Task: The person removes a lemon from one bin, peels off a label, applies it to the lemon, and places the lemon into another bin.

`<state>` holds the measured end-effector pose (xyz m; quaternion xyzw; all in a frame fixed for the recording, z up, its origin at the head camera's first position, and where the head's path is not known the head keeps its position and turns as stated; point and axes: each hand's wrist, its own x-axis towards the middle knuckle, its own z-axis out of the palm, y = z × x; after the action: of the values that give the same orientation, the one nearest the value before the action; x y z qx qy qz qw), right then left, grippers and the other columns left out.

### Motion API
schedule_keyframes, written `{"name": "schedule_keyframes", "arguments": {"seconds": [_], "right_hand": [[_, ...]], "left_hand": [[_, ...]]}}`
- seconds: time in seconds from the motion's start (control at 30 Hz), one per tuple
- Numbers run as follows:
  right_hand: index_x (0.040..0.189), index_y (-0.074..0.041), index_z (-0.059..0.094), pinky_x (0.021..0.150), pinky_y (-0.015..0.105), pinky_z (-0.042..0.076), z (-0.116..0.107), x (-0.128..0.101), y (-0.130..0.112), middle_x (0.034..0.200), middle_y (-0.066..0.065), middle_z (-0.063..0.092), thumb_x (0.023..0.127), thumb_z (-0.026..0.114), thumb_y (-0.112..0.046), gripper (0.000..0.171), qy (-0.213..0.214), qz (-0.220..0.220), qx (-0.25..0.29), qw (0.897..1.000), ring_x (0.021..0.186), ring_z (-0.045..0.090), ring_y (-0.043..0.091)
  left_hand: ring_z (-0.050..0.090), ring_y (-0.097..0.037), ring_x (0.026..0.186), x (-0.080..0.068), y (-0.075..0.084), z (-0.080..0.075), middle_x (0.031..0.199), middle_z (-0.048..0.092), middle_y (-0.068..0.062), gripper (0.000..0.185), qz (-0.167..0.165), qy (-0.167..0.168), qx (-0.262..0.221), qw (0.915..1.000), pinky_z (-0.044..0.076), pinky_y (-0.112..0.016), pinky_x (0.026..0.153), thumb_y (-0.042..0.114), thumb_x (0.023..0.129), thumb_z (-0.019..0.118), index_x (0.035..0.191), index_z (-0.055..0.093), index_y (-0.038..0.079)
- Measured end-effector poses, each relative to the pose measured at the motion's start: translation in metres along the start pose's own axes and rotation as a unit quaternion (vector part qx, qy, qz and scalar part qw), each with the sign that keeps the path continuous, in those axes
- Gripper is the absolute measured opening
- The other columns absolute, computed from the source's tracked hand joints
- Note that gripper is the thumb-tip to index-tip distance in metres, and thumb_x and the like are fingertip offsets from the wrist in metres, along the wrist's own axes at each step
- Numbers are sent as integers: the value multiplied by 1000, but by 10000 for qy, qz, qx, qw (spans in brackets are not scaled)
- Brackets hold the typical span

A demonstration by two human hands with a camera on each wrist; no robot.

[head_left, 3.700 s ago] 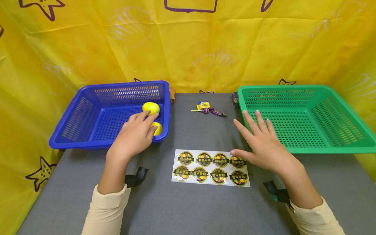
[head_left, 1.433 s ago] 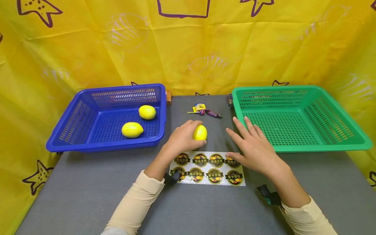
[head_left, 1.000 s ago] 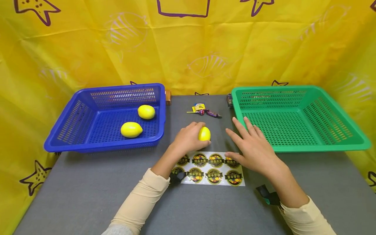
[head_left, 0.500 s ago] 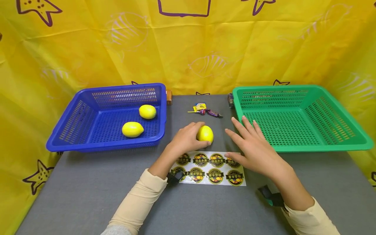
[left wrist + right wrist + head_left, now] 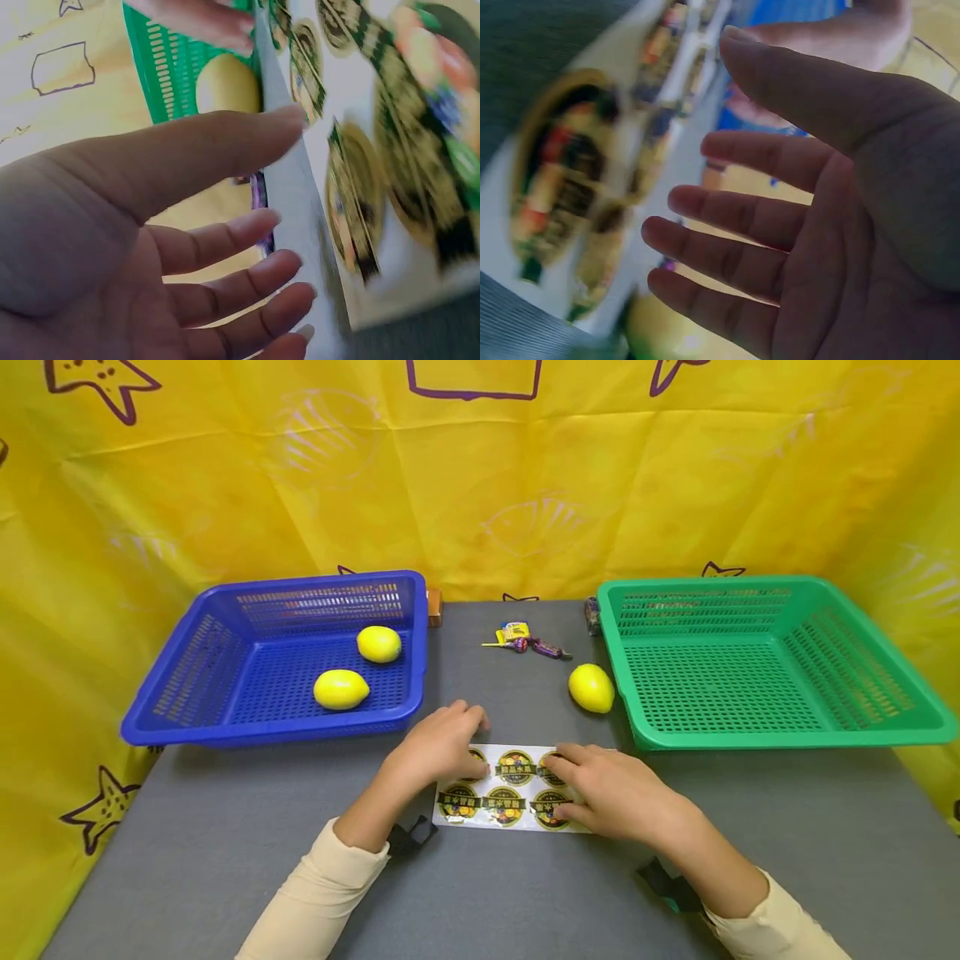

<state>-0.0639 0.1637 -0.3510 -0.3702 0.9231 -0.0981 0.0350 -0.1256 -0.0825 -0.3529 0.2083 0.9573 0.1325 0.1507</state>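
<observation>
While both hands hover slack-fingered, nothing gripped, over 1 sticker sheet [image 5: 517, 787] | left hand [image 5: 435, 750], right hand [image 5: 607, 789] | 3 lemons: 2 in blue basket [image 5: 225, 731], 1 [image 5: 591, 687] beside green basket [image 5: 750, 739] | 2 baskets

Counts on the table [image 5: 225, 860]

Three lemons: two in the blue basket [image 5: 202, 727], at [image 5: 341, 689] and [image 5: 379, 644], and one [image 5: 591, 687] on the table just beside the green basket [image 5: 862, 735]. Two baskets. One sticker sheet [image 5: 510, 785] with two rows of round stickers, partly covered by two hands. A few wrapped candies [image 5: 528, 642]; the exact number is unclear.
</observation>
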Motion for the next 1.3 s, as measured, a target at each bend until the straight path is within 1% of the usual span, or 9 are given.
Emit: {"name": "schedule_keyframes", "arguments": {"seconds": [0.23,0.5,0.67,0.8,0.93,1.03,1.17,1.23,1.3], "right_hand": [[127,-11,67,76,43,54,15,-2,6,122,13,60,74,90,-28,61,-71,-103,-149,9998,99,58,30],[130,-11,68,75,42,54,18,0,8,125,14,60,72,91,-28,64,-34,-152,-116,9998,101,57,29],[128,-12,69,73,40,54,18,0,8,124,14,60,72,91,-28,63,-48,-124,-81,9999,99,56,28],[120,-13,72,69,37,52,17,2,10,116,9,62,76,88,-29,50,24,-104,20,9999,94,56,25],[113,-11,73,71,38,53,16,15,13,107,6,63,83,83,-29,36,405,310,328,9982,91,59,24],[122,-3,68,79,45,54,14,34,16,113,14,63,87,80,-29,44,1042,1067,552,9873,96,62,30],[140,3,51,92,56,48,13,62,27,136,29,49,91,75,-28,63,1804,2155,794,9564,111,56,45],[146,4,43,96,59,44,14,73,35,146,33,36,92,72,-27,69,1906,2513,972,9440,117,50,50],[151,3,36,100,62,41,17,80,43,153,36,24,94,69,-26,72,1822,2727,1157,9376,124,42,55]], "left_hand": [[56,-22,90,-11,-16,5,98,57,-1,45,-24,-129,-142,9998,49,-39,80,31,72,91,105,66,14],[52,-17,83,-12,-23,8,92,55,0,41,15,-55,-415,9991,47,-35,74,27,71,91,98,63,16],[51,-15,74,-11,-24,9,81,55,3,32,183,55,-527,9984,44,-32,66,22,77,88,92,60,16],[52,-12,66,-12,-24,8,71,55,6,22,425,169,-706,9965,43,-30,61,15,84,82,88,61,16],[51,-10,63,-13,-26,6,69,54,6,19,672,165,-862,9939,42,-29,60,10,85,79,86,61,14],[50,-10,63,-14,-27,6,69,54,6,18,790,136,-872,9930,42,-28,60,9,86,79,86,61,14],[50,-9,64,-14,-28,6,69,54,7,17,917,151,-908,9915,43,-28,61,9,86,78,87,62,13],[51,-9,64,-13,-29,6,70,55,7,16,995,180,-1001,9898,43,-27,61,8,86,77,87,62,13],[51,-9,65,-13,-29,6,71,56,6,15,1048,190,-1134,9878,44,-27,61,7,86,76,87,62,12]]}}
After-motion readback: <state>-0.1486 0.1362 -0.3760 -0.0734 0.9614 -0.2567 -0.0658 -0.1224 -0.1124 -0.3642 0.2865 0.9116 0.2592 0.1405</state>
